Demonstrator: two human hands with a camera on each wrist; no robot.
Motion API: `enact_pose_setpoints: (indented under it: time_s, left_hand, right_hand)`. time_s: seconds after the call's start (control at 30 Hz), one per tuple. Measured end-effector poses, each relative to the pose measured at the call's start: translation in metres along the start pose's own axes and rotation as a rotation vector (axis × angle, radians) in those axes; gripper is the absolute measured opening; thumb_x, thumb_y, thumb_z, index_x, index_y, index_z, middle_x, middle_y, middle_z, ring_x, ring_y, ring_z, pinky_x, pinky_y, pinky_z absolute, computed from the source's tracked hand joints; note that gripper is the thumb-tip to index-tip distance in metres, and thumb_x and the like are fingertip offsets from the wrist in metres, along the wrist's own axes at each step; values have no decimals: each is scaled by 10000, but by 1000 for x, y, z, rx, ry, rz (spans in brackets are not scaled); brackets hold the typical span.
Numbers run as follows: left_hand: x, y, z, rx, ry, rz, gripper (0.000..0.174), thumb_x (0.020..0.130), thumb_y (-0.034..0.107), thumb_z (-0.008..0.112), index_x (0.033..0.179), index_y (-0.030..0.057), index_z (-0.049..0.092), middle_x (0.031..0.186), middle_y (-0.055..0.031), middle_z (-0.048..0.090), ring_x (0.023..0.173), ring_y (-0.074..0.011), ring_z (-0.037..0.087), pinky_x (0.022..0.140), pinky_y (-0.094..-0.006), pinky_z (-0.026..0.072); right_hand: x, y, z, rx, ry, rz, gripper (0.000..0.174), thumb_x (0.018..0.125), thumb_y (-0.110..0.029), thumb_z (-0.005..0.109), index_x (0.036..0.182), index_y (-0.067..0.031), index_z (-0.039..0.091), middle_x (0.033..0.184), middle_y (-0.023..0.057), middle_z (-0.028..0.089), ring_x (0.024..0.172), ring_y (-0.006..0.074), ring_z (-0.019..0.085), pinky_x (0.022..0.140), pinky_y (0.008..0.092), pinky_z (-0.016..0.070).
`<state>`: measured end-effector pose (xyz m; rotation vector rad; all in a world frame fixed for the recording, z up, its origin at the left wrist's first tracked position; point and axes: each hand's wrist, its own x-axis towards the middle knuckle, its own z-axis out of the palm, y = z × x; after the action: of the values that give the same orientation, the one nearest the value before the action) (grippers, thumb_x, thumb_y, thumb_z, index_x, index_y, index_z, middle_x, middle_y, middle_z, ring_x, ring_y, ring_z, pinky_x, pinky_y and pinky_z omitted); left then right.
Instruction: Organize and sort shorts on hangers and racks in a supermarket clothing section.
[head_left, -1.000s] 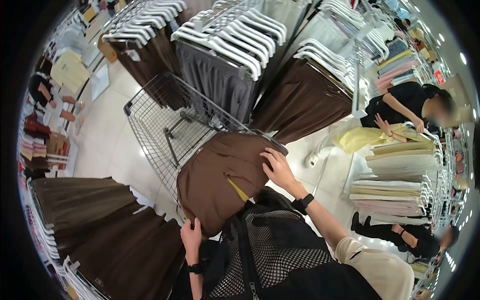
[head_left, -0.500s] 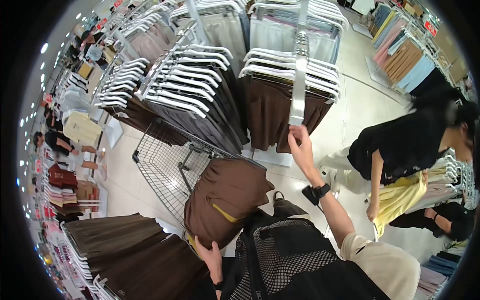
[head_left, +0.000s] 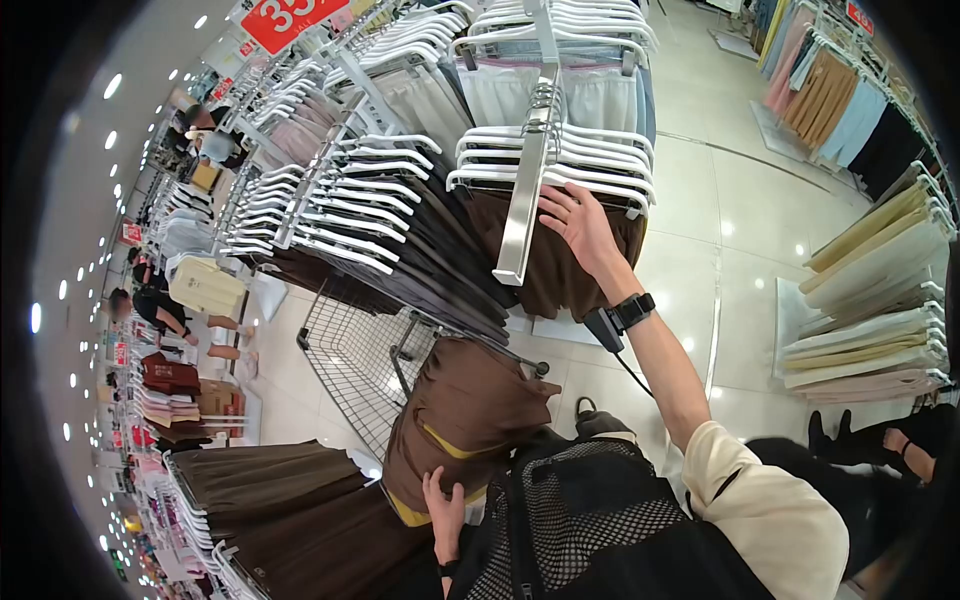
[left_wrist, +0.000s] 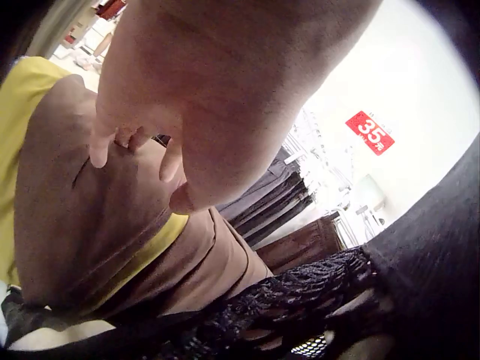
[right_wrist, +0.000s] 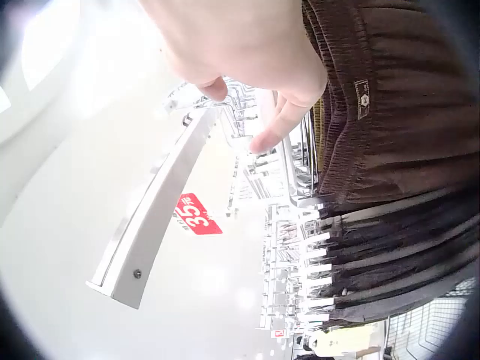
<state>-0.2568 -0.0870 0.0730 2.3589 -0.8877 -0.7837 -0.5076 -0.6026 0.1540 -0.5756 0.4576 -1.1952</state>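
Note:
My left hand [head_left: 445, 508] rests with bent, spread fingers on a bundle of brown clothing [head_left: 455, 395] that shows yellow strips. The left wrist view shows its fingertips against the brown cloth [left_wrist: 60, 217]. My right hand [head_left: 583, 232] reaches up to a rack arm, beside brown trousers [head_left: 545, 260] on white hangers [head_left: 600, 180]. In the right wrist view its fingers extend toward the front hanger [right_wrist: 287, 169], above the elastic waistband of the trousers [right_wrist: 405, 135]. Nothing is seen gripped in that hand. The metal rack arm [head_left: 525, 200] points toward me.
A wire shopping cart [head_left: 350, 350] stands under the bundle. Dark grey trousers [head_left: 440, 260] hang left of the brown ones. Brown garments [head_left: 290, 500] hang on a rack at lower left. Pale garments [head_left: 870, 330] hang at right. A person in black [head_left: 910, 450] is at right.
My right hand has left the brown bundle and moved up past the rack arm's tip to the hangers. The left hand stays at the bundle. The view has turned; the person with yellow garments has left sight.

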Motion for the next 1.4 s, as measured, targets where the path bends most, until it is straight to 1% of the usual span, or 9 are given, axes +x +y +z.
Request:
enact_pose_setpoints:
  time_s: [0.27, 0.63, 0.83, 0.97, 1.1, 1.13, 1.17, 1.23, 1.4]
  left_hand:
    - [-2, 20, 4, -87, -116, 38, 484, 1027, 190, 645, 1495, 94, 567, 1670, -229, 364, 1502, -385, 449, 1150, -469, 476]
    - [22, 89, 17, -98, -202, 316, 479, 1012, 130, 660, 1481, 84, 577, 1636, -214, 428, 1501, -365, 461, 1149, -455, 478]
    - [59, 165, 29, -272, -321, 493, 884, 962, 104, 746, 1686, 55, 241, 1719, -151, 312, 1583, -288, 332, 1221, -454, 401]
    - [79, 202, 50, -312, -473, 708, 966, 937, 111, 784, 1703, 62, 198, 1729, -147, 292, 1587, -283, 323, 1247, -423, 367]
    - [75, 235, 57, -359, -633, 885, 614, 900, 37, 752, 1479, 27, 549, 1394, -134, 627, 1235, -267, 620, 1102, -394, 488]
    - [70, 225, 65, -413, -658, 755, 447, 921, 96, 749, 1342, 10, 628, 1199, -113, 694, 1125, -226, 653, 1024, -391, 526]
    - [64, 209, 63, -187, -670, 542, 457, 937, 168, 761, 1349, 16, 632, 1206, -101, 710, 1098, -202, 655, 993, -366, 539]
    - [52, 195, 51, -175, -590, 674, 502, 930, 191, 802, 1384, 54, 635, 1263, -100, 705, 1147, -205, 663, 1002, -358, 550]
    - [27, 150, 31, -752, -467, 277, 467, 961, 189, 802, 1378, 31, 667, 1320, -38, 698, 1178, -163, 651, 1000, -326, 554]
  right_hand:
    - [-18, -10, 7, -234, 74, -39, 555, 1150, -465, 470, 1302, 42, 639, 1163, 192, 763, 942, 226, 776, 812, 312, 629]
    - [-134, -60, -4, -294, 189, -82, 482, 1139, -423, 522, 1199, 39, 644, 1048, 214, 782, 790, 223, 776, 633, 271, 598]
    - [-209, -77, 7, -438, 73, -4, 432, 1156, -384, 468, 1092, 7, 641, 901, 176, 770, 651, 204, 742, 513, 277, 539]
    - [-231, -72, 30, -480, -141, 54, 425, 1166, -393, 435, 1063, -17, 604, 978, 262, 776, 626, 230, 737, 469, 296, 547]
    - [-231, -60, 73, -314, -290, 135, 357, 1163, -268, 470, 1176, 56, 617, 1074, 278, 769, 785, 292, 795, 707, 357, 671]
    - [-228, -58, 80, -329, -327, 145, 353, 1165, -266, 464, 1215, 59, 592, 1088, 285, 764, 846, 332, 804, 722, 371, 678]
    - [-225, -56, 87, -293, -352, 164, 314, 1164, -224, 460, 1248, 58, 568, 1166, 301, 739, 897, 342, 800, 769, 381, 680]
    - [-219, -47, 104, -242, -387, 148, 272, 1158, -168, 459, 1297, 54, 531, 1252, 317, 701, 965, 354, 792, 830, 391, 674]
    - [-211, -23, 151, -136, -501, 240, 258, 1166, -127, 402, 1321, 53, 503, 1333, 338, 655, 1022, 367, 777, 902, 402, 658]
